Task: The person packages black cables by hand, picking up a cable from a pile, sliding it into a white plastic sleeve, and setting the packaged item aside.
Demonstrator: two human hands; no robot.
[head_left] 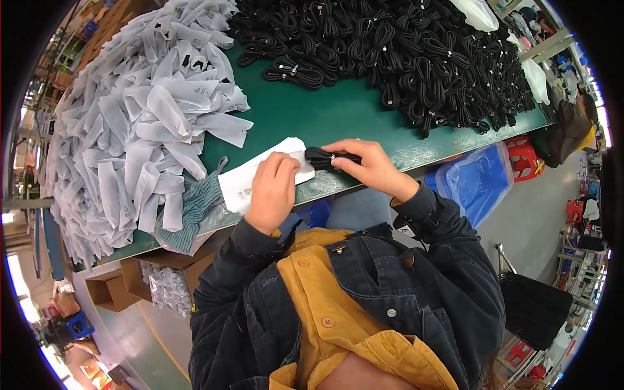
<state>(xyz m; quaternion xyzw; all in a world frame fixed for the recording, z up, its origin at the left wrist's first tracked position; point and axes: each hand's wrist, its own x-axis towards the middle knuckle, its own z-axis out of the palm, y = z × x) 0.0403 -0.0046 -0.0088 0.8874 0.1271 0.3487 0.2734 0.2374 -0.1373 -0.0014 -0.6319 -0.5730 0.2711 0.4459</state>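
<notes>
In my right hand point(377, 170) is a coiled black cable point(320, 158), pinched between thumb and fingers. One end of the coil meets the right edge of a white translucent bag point(235, 184). My left hand point(273, 194) rests over that bag, its fingers bent and closed on it near the edge by the cable. The bag lies at the near edge of the green table point(286, 116); whether more bags lie under it I cannot tell. Just left of it is a teal knitted piece point(195, 205).
Filled translucent bags point(149, 130) are heaped at the left, and coiled black cables point(429, 62) at the back right. Below the table stand open cardboard boxes point(112, 290) and a lined blue bin point(474, 181). A red stool point(524, 158), a black chair point(533, 309) and another person point(565, 133) are at the right.
</notes>
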